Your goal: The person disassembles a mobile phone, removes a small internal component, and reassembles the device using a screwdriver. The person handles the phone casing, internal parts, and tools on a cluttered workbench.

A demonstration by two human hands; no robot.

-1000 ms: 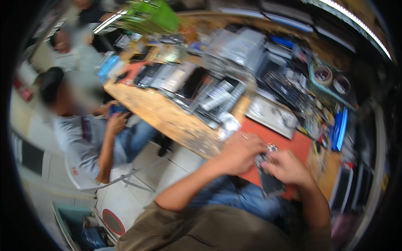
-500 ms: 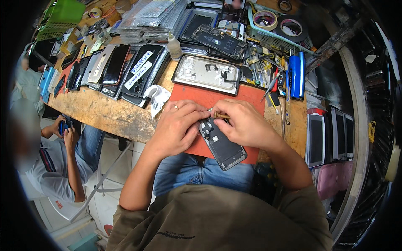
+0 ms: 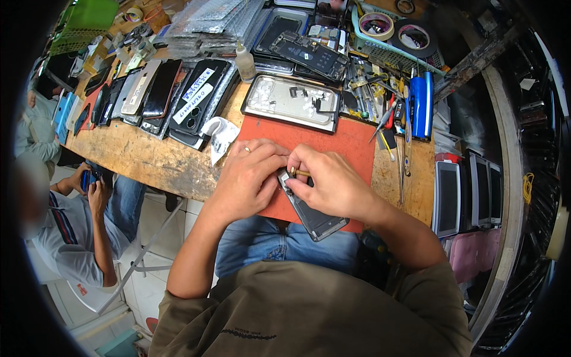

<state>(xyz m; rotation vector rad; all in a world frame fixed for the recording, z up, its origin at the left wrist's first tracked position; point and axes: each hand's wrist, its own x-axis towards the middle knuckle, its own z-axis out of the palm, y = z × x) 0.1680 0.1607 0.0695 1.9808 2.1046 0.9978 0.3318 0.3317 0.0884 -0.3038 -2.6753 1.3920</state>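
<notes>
A dark phone display assembly [image 3: 315,218], its inner side up, lies slanted over the near edge of the red mat [image 3: 351,137]. My left hand [image 3: 245,184] is closed around its upper left end, fingertips bent over the top. My right hand [image 3: 334,185] pinches a short brass-coloured tool [image 3: 302,173] against that same end. The tool's tip and the part under it are hidden by my fingers. Beyond my hands sits a dark-rimmed shallow tray [image 3: 253,110] with small black pieces and crumpled clear bits in it.
A white cloth [image 3: 221,135] and several phones [image 3: 162,89] lie left of the mat. A dropper bottle [image 3: 244,62] stands behind. Screwdrivers and tweezers [image 3: 401,163] lie at the right, near a blue cylinder [image 3: 422,107]. Another person [image 3: 83,238] sits at the left, holding a phone.
My right hand and the tool have shifted slightly left, closer to my left fingers. The display assembly has tipped and now shows narrower.
</notes>
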